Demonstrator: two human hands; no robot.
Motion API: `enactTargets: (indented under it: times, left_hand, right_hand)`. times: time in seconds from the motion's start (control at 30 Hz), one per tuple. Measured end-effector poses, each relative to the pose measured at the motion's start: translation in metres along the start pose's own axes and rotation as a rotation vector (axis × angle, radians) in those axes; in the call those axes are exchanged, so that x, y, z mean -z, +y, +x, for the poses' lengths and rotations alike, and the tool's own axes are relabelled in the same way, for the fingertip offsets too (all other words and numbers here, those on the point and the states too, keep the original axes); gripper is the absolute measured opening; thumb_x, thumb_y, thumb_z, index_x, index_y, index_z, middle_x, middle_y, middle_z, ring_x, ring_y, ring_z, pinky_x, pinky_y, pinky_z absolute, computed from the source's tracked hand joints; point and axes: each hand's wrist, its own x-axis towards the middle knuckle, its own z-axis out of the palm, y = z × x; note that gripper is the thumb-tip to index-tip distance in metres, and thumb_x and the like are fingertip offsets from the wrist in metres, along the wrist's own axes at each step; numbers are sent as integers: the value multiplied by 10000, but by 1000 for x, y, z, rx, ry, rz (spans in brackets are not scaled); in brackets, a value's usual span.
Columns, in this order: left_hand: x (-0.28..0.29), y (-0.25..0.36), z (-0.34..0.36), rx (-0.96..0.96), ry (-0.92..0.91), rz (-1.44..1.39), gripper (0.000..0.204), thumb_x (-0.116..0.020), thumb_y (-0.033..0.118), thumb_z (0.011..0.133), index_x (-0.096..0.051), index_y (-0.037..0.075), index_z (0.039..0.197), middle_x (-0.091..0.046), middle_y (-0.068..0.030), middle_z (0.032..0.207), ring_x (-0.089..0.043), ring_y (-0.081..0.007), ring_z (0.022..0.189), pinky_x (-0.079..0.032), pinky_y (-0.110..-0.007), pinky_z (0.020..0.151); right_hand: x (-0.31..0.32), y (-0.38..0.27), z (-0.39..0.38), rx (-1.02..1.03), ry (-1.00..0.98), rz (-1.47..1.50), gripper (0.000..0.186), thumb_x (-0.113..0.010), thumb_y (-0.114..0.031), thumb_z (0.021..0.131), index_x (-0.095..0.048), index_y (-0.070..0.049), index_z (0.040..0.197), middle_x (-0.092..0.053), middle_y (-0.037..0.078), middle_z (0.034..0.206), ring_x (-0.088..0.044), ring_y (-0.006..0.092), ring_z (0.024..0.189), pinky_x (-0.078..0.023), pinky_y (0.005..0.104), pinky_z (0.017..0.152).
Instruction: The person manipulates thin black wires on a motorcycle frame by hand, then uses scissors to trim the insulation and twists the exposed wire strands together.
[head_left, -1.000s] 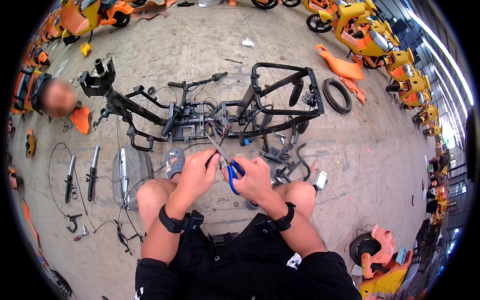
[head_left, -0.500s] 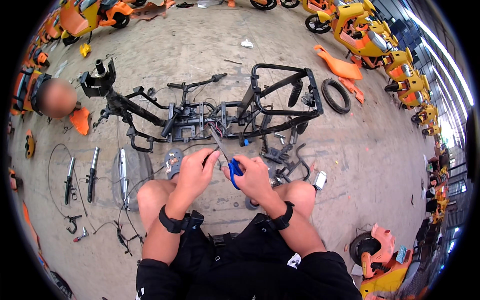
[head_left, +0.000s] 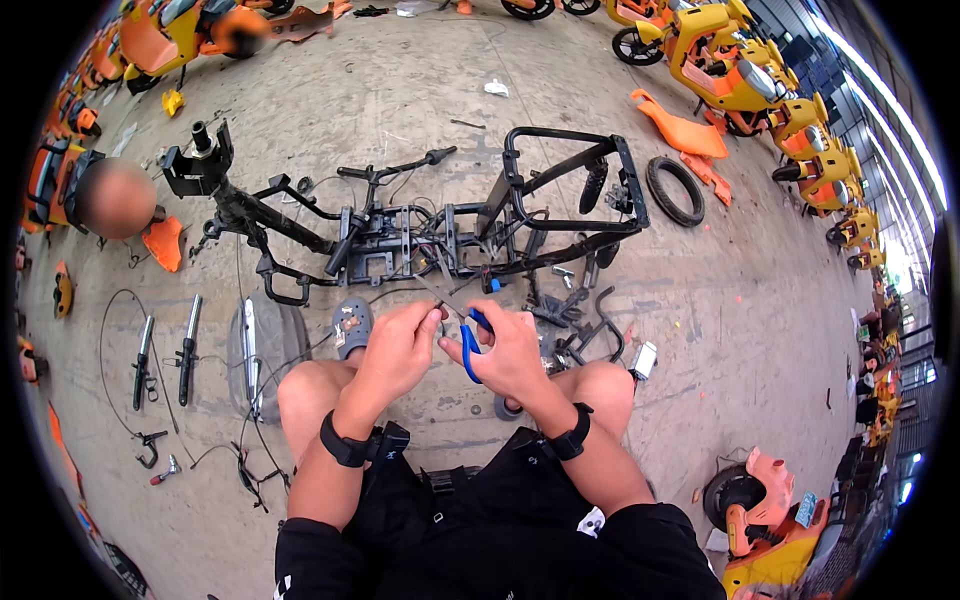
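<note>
Blue-handled scissors are gripped in my right hand, my thumb and fingers in the loops. Their blades are spread and point away from me. Close beside the blades, my left hand is closed in a pinch on what looks like a thin dark wire; most of it is hidden by the fingers. Just beyond both hands lies the stripped black scooter frame, with loose wiring in its middle section.
Two fork tubes lie at the left, beside a grey cover and loose cables. To the right are a black tyre, an orange panel and small metal parts. Yellow scooters line the back. A person is at the far left.
The scissors' blades have spread apart, and the handles have opened in my right hand. My left hand has shifted slightly right, closer to the blades.
</note>
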Motion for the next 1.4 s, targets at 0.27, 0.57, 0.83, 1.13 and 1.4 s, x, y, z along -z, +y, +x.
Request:
enactTargets:
  times: [0.27,0.57,0.83,1.13,1.4]
  left_hand:
    - [0,3,-1,55,-10,13,151,-572,108,948,-638,-25,971,-638,-227,789,-608,-379,683,-469,-404,617]
    - [-8,-6,-1,-63,178,-39,164,-568,107,954,-670,-21,956,-569,-89,617,-483,-134,535,-390,-305,519]
    - [-2,-5,2,59,412,-68,164,-526,105,982,-631,-21,972,-649,-118,740,-547,-143,607,-434,-300,578]
    - [6,-7,5,19,383,-239,190,-536,150,991,-648,-2,965,-437,66,604,-337,-43,544,-271,-247,490]
    - [-11,4,20,12,356,-235,185,-574,134,966,-663,-28,981,-488,-2,582,-397,-64,528,-331,-263,477]
  right_hand:
    - [-6,7,-5,115,146,-101,281,-804,-329,737,-698,-94,849,-610,47,568,-563,260,518,-465,361,548]
    - [-9,12,-4,47,76,-112,328,-813,-347,742,-692,-106,929,-661,52,669,-623,235,623,-477,370,714]
    - [-6,5,1,51,68,-69,603,-854,-460,664,-636,-103,1099,-665,52,808,-634,177,731,-380,402,947]
    - [37,44,17,-527,-53,561,581,-852,-273,719,-596,-19,1175,-667,81,890,-609,130,759,-476,274,636]
    - [174,196,101,-629,317,-257,571,-848,-319,630,-683,3,1071,-716,170,965,-694,269,888,-539,366,781]
